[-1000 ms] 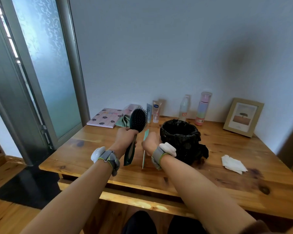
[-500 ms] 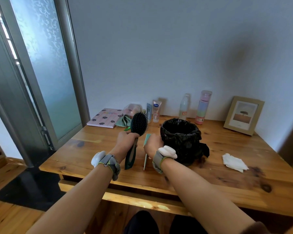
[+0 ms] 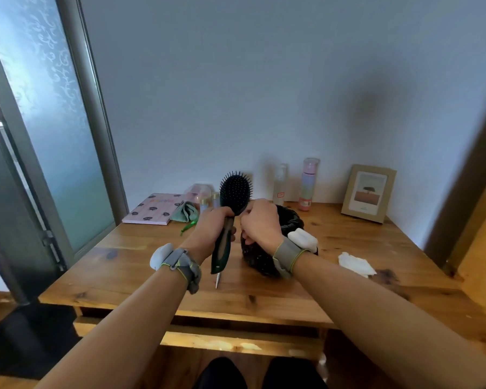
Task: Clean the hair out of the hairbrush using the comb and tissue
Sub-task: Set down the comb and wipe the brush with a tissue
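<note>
We can read no text anywhere: the small red mark on the clear bottle [image 3: 280, 184], upper middle of the frame, and the pink notebook's [image 3: 155, 208] print are too blurred.

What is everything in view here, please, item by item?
hairbrush: one, dark green, upright in left hand
comb: one, pale tip showing below brush handle
bin: one, black-bagged, behind right hand
tissue: one, white, table right
bottles: two, clear and pink, by wall
picture frame: one, wooden, back right
notebook: one, pink, back left
cloth: one, green, beside notebook
table: one, wooden
left hand: grips hairbrush handle
right hand: curled at brush neck, seemingly holding comb
</note>
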A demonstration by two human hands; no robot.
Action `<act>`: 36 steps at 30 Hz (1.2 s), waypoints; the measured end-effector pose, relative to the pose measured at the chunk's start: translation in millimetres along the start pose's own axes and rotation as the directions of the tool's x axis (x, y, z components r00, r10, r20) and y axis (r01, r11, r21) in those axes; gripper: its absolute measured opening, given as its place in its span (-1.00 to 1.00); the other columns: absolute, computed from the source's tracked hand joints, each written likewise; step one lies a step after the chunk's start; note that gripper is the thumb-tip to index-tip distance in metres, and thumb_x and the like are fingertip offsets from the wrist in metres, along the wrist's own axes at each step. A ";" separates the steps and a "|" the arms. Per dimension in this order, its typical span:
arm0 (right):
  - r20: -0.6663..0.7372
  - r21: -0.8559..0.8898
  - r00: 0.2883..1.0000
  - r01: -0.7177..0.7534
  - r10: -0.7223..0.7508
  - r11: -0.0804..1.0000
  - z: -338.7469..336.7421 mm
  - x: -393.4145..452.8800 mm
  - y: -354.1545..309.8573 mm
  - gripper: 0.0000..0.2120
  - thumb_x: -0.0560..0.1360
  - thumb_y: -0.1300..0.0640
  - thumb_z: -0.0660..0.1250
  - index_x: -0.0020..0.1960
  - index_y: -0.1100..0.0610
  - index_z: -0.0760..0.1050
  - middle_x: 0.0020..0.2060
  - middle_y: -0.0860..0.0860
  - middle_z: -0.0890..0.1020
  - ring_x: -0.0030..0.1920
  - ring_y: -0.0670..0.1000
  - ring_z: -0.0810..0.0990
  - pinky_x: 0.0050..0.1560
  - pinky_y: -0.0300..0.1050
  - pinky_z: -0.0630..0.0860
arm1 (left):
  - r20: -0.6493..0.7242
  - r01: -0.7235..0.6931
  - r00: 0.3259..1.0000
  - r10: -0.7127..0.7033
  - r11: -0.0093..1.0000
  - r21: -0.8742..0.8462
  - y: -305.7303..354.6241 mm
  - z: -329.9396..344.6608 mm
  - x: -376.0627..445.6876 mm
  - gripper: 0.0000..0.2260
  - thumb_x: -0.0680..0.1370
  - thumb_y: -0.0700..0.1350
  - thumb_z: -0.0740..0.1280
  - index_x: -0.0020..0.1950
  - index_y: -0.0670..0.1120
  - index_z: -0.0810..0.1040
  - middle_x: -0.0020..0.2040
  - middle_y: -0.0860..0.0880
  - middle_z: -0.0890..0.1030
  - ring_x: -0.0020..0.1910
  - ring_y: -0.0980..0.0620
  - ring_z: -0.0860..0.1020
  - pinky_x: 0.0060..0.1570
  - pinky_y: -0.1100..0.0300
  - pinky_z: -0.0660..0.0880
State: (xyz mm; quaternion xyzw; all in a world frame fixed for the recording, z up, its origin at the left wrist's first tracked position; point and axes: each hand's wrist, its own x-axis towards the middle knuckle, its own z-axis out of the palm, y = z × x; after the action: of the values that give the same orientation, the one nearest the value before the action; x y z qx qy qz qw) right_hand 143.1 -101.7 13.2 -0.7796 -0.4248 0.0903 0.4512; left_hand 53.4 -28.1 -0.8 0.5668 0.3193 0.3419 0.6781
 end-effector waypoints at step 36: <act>-0.027 -0.536 0.976 -0.198 0.217 0.821 -145.0 15.3 207.4 -0.87 0.55 0.25 0.32 0.00 0.21 0.65 -0.04 0.17 0.68 -0.05 0.19 0.65 -0.03 0.02 0.63 | 0.292 0.185 0.941 -0.169 0.982 -0.028 -110.1 178.1 -4.8 -0.92 0.57 -0.27 0.25 -0.12 -0.17 0.41 -0.32 -0.11 0.34 -0.48 -0.08 0.43 -0.50 0.16 0.34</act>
State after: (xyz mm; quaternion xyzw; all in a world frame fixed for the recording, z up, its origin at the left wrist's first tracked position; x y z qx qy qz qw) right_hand 349.1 -229.4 -61.3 -0.9141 -0.3537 0.0306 0.1958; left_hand 208.0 -143.7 -82.0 0.5608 0.2571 0.2018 0.7607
